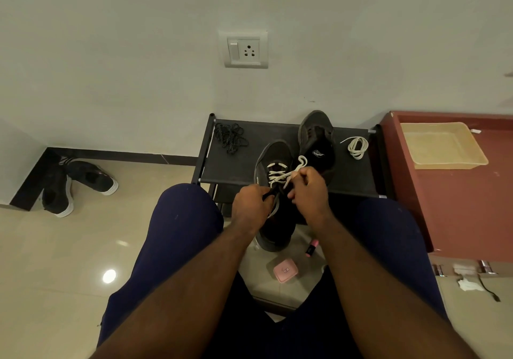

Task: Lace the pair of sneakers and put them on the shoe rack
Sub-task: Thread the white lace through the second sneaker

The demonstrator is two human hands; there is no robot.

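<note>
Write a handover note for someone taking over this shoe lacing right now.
Left hand grips the first sneaker near its tongue. Right hand pinches its white lace, a few rows threaded. Second sneaker lies unlaced on the shoe rack, coiled white lace beside it. Left: finish this lacing, lace the second, set both on the rack.

Bare forearms [222, 261] above dark navy trousers [180, 233] with pale specks.
</note>
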